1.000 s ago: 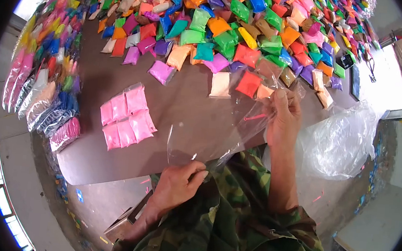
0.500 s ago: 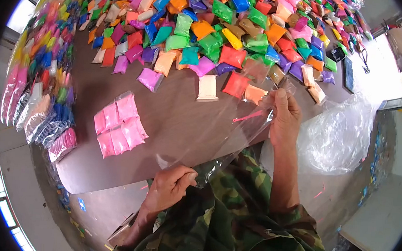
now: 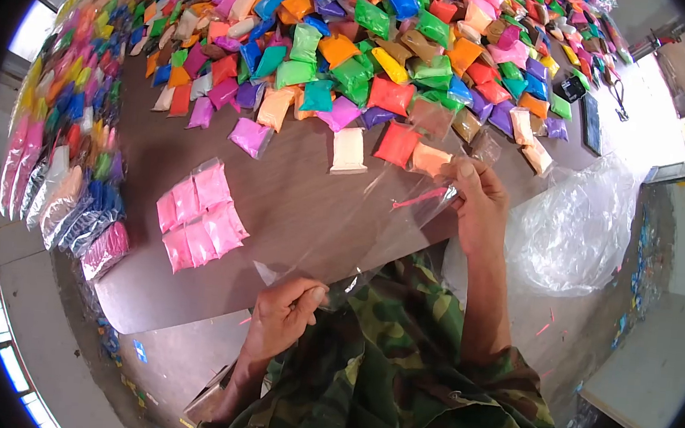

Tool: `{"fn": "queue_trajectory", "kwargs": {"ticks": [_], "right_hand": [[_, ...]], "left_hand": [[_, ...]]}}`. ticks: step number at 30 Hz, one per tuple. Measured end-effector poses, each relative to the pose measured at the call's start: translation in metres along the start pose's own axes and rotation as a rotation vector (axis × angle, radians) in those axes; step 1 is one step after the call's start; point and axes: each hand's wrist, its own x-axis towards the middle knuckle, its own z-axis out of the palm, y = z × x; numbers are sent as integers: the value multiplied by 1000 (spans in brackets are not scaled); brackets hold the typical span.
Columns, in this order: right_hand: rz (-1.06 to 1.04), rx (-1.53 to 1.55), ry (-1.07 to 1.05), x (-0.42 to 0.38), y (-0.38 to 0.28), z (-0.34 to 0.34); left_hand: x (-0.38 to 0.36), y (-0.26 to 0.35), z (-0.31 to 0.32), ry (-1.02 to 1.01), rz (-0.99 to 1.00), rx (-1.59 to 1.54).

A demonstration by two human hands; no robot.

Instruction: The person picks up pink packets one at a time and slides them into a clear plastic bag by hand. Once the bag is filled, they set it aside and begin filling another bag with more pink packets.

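A clear plastic bag (image 3: pixel 373 231) is stretched slantwise between my hands over the near part of the table. My left hand (image 3: pixel 284 318) pinches its lower end near the table edge, thumb against curled fingers. At the upper right, my right hand (image 3: pixel 479 211) grips the other end, close to a peach packet (image 3: pixel 430 159). A thin bright pink strip (image 3: pixel 419 198) shows by the bag, just left of my right fingers. To the left, a block of pink packets (image 3: pixel 202 216) lies flat in two rows on the brown table (image 3: pixel 295 202).
Many colourful packets (image 3: pixel 352 80) are heaped across the far side. Long bags of packets (image 3: pixel 79 150) line the left edge. A crumpled clear plastic sheet (image 3: pixel 573 230) hangs over the right edge, with a dark flat phone-like object (image 3: pixel 591 124) beyond it.
My left hand has shifted slightly left, and my right hand slightly left and down. Both still hold the clear bag. The pink packets lie in the same place on the table.
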Motion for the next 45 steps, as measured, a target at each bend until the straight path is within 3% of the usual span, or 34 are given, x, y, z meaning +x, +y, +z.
{"fn": "queue_trajectory", "kwargs": {"ticks": [13, 18, 21, 24, 27, 36, 39, 43, 45], "right_hand": [[150, 273, -156, -3, -8, 25], [81, 313, -60, 10, 10, 17], [47, 312, -9, 15, 12, 19], [47, 293, -12, 14, 10, 26], [54, 246, -51, 11, 5, 34], [-27, -12, -250, 14, -7, 50], [-13, -134, -329, 16, -9, 53], [-73, -360, -436, 22, -16, 60], [-100, -243, -431, 25, -9, 68]], "left_hand": [[-1, 8, 8, -46, -97, -124], [-3, -4, 18, 8, 47, -31], [-6, -2, 26, 94, 57, -228], [-7, -5, 21, 18, -33, -362], [-9, 16, 12, 48, -144, -251], [30, 26, 1, 232, 390, 308], [65, 35, 5, 219, 415, 102], [98, 42, 5, -36, 211, -227], [104, 48, 6, -194, 123, -492]]}}
